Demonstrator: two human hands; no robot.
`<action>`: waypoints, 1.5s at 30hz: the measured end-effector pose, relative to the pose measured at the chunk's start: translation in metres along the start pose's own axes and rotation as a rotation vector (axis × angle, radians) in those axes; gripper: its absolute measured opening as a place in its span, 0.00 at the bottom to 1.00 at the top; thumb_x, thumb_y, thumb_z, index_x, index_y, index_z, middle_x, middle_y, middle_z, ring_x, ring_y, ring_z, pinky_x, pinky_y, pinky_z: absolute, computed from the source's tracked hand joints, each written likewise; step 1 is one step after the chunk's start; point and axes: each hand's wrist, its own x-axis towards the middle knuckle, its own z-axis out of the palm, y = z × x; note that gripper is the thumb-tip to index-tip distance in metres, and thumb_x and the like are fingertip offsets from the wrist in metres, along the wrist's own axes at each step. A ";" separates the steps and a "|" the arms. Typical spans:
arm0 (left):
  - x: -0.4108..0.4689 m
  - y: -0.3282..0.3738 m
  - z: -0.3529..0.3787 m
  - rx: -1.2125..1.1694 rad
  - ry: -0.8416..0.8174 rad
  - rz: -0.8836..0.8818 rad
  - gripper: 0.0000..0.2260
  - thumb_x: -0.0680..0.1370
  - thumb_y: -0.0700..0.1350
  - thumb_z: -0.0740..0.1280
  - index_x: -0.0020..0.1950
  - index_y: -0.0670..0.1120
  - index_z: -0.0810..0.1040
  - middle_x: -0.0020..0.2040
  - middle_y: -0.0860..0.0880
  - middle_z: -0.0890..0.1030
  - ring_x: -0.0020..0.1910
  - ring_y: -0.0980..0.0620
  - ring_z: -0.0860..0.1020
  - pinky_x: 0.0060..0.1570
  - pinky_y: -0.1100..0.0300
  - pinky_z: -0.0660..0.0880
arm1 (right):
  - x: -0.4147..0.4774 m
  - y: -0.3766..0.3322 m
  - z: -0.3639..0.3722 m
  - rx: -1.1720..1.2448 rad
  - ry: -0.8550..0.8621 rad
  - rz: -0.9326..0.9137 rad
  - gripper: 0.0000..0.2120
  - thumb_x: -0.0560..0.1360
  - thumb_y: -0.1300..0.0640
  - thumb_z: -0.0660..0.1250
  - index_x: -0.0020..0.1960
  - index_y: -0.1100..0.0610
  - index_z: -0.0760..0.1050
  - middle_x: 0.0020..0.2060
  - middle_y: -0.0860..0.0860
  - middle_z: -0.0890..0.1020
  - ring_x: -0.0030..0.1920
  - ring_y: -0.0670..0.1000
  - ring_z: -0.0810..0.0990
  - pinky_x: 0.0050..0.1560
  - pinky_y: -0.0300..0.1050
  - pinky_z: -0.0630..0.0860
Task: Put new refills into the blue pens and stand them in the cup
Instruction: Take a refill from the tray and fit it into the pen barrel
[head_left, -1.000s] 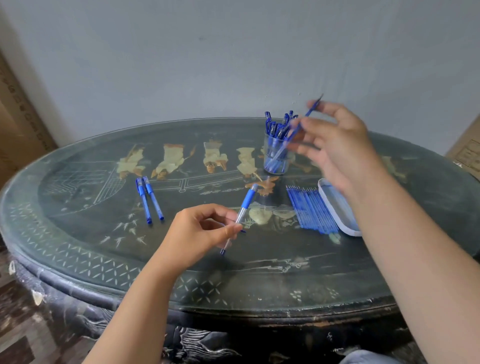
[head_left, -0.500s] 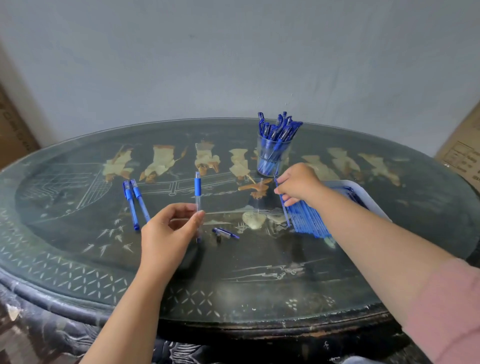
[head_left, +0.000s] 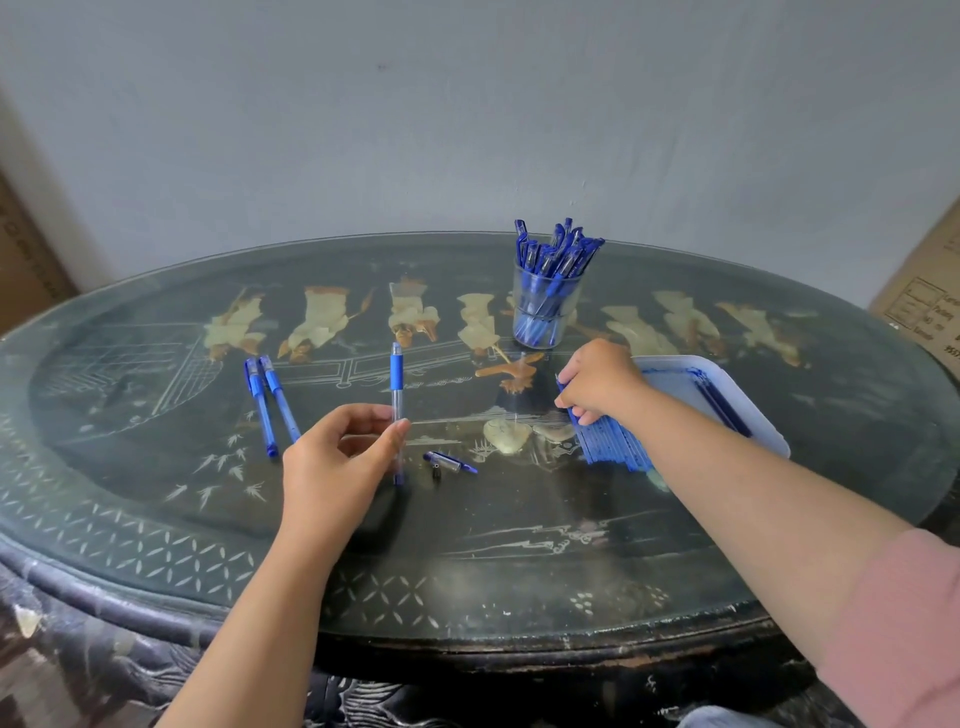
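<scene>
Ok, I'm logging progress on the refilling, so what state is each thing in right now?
Pen: upright, uncapped, pinched by left hand.
Cap: off, lying on the table.
Two pens: lying flat, untouched.
Cup: upright, packed with capped pens.
Refills: lying in a pile, right hand fingers curled on them.
Tray: flat, a few blue rods inside.

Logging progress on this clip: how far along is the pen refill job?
Done: the cup already stands packed with blue pens. In hand: the left hand holds an opened pen barrel upright, loose pen parts lie beside it, and the right hand pinches at the loose refills. Left: refill and close this pen, cup it, then do the two pens lying at left.
</scene>
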 end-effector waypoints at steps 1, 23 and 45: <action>0.000 0.000 0.000 0.000 -0.001 0.000 0.04 0.73 0.44 0.75 0.47 0.51 0.82 0.41 0.51 0.85 0.38 0.50 0.84 0.50 0.45 0.82 | 0.000 0.001 -0.001 0.000 0.009 -0.028 0.09 0.74 0.65 0.70 0.54 0.65 0.80 0.35 0.55 0.82 0.35 0.53 0.84 0.38 0.44 0.82; -0.004 0.003 -0.002 -0.010 0.007 0.005 0.04 0.73 0.44 0.74 0.46 0.51 0.82 0.41 0.50 0.85 0.37 0.49 0.84 0.50 0.46 0.81 | -0.025 0.043 -0.024 0.126 0.349 -0.128 0.05 0.77 0.62 0.66 0.48 0.59 0.81 0.46 0.54 0.84 0.46 0.57 0.82 0.49 0.52 0.81; -0.006 0.004 0.002 0.062 -0.004 0.058 0.05 0.73 0.45 0.74 0.47 0.51 0.81 0.42 0.51 0.85 0.35 0.54 0.83 0.45 0.56 0.81 | -0.030 0.112 -0.050 -0.392 0.381 0.163 0.14 0.77 0.67 0.61 0.62 0.63 0.71 0.54 0.60 0.78 0.54 0.61 0.77 0.42 0.49 0.72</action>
